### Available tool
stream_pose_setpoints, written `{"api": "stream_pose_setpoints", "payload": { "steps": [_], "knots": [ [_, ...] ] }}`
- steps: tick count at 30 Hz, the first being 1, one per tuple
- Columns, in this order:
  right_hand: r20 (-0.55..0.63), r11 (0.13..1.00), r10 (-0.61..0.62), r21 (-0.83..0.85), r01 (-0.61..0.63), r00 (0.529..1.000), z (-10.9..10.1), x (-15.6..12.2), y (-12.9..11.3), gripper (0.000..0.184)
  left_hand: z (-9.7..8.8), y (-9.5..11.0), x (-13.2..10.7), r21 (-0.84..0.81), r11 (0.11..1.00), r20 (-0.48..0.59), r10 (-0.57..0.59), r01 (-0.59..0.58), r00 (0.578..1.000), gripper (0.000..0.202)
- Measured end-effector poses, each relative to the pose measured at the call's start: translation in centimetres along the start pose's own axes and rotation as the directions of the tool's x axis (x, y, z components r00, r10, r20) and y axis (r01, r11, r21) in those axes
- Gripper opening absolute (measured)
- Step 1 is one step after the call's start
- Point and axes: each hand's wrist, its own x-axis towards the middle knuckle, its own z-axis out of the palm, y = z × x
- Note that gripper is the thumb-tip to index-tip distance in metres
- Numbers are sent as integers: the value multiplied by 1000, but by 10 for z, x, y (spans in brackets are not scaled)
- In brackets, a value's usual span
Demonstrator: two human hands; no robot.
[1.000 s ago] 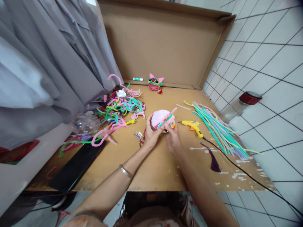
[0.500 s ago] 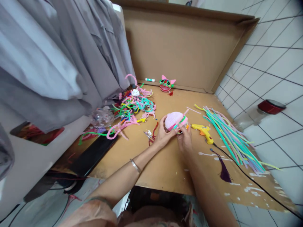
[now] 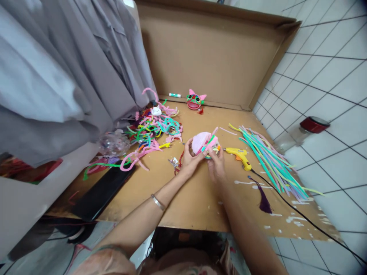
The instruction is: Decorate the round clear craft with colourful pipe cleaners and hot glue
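Note:
Between my two hands, above the middle of the table, is a rounded pipe-cleaner craft (image 3: 202, 142), pale pink on its left side with pink, green and orange parts on its right. My left hand (image 3: 190, 160) grips its left and lower edge. With fingers curled at its lower right, my right hand (image 3: 216, 162) holds it too; the fingertips are partly hidden. A yellow glue gun (image 3: 239, 156) lies just right of my right hand, its nozzle pointing toward the craft. Pliers with red handles (image 3: 175, 164) rest left of my left wrist.
A tangle of coloured pipe cleaners (image 3: 157, 128) lies left, near a black tray-like object (image 3: 104, 191). Straight pipe cleaners (image 3: 272, 160) and a purple tassel (image 3: 264, 200) lie right. A finished-looking animal head (image 3: 195, 100) and glue stick (image 3: 174, 95) sit by the cardboard wall (image 3: 206, 53).
The whole view has shifted, so the table's things appear further left. The craft has turned slightly in my hands, showing more of its green and pink side. Both hands keep hold.

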Motion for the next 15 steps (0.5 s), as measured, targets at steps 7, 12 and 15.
{"api": "stream_pose_setpoints", "payload": {
  "steps": [7,12,15],
  "knots": [
    [-59,999,-24,-49,21,998,-1,0,-1,67,-8,-6,3,138,990,127,8,-26,992,94],
    [-75,995,-24,-103,16,997,-6,4,-5,66,-14,-10,4,120,992,207,4,-29,978,90],
    [-75,993,5,-115,-13,997,-6,4,-6,71,-18,-12,5,116,993,208,-15,-9,978,82]
  ]
}}
